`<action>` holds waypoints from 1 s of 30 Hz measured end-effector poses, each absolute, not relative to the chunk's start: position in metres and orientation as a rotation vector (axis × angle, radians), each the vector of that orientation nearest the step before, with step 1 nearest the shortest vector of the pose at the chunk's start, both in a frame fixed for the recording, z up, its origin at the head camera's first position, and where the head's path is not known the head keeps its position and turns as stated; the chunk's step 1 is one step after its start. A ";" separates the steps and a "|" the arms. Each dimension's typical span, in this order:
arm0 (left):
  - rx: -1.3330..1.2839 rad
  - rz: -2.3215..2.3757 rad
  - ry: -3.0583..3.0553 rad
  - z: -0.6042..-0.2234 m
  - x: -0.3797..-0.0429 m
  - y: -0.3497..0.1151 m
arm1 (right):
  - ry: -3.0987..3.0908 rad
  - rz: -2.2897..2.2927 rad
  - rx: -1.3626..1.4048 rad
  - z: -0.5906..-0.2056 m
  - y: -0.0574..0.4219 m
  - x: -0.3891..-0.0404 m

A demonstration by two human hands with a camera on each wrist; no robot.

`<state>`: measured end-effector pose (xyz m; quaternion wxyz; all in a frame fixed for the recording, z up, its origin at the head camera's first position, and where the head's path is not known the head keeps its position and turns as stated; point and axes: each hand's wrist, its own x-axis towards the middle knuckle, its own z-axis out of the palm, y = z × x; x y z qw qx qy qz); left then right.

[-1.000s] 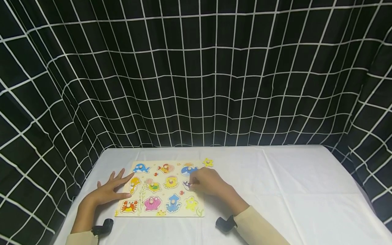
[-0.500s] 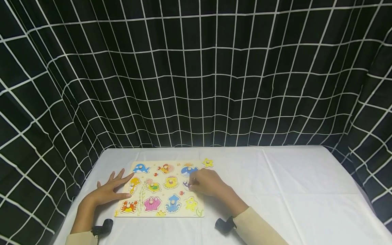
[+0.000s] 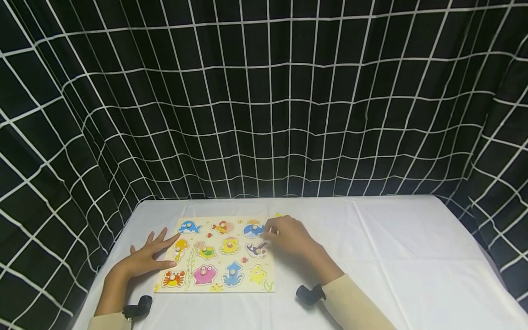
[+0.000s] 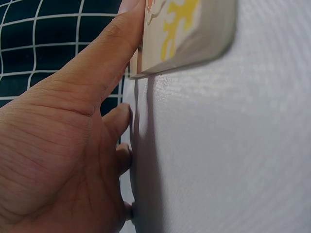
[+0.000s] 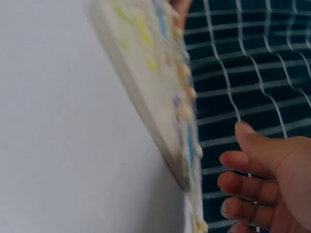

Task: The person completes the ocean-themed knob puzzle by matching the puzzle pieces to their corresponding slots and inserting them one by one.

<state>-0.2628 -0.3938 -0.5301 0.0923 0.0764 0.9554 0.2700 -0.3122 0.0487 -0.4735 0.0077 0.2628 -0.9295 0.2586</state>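
Observation:
A wooden peg puzzle board (image 3: 270,275) with sea animals lies on the table. My left hand (image 3: 144,259) spreads its fingers at the board's left edge; index finger and thumb touch it, and in the left wrist view the thumb (image 4: 109,46) lies along the side. My right hand (image 3: 290,236) hovers above the right edge, near the blue whale piece (image 3: 252,230), fingers loosely bent and holding nothing. Just below sits a purple sea-animal piece (image 3: 257,250) in its recess. Behind the right hand, a yellow star piece (image 3: 279,215) lies off the board, mostly hidden. The star-shaped spot (image 3: 257,275) shows no knob.
Several other knobbed pieces, such as the crab (image 3: 173,278), pink shell (image 3: 205,274) and blue squid (image 3: 233,274), sit in the board. A white cloth (image 3: 371,256) covers the table. Behind hangs a black curtain (image 3: 280,114) with white grid lines.
My right hand has let go of the purple piece and moved up and slightly right, now covering most of the star piece. The left hand has stayed in place.

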 end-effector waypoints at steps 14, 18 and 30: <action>0.184 0.783 2.839 -0.516 -0.258 -0.386 | -2.905 0.770 0.487 -0.483 0.079 -0.365; 0.182 0.793 2.812 -0.509 -0.255 -0.382 | -2.936 0.750 0.493 -0.485 0.075 -0.370; 0.174 0.788 2.801 -0.500 -0.250 -0.376 | -2.944 0.695 0.472 -0.495 0.071 -0.377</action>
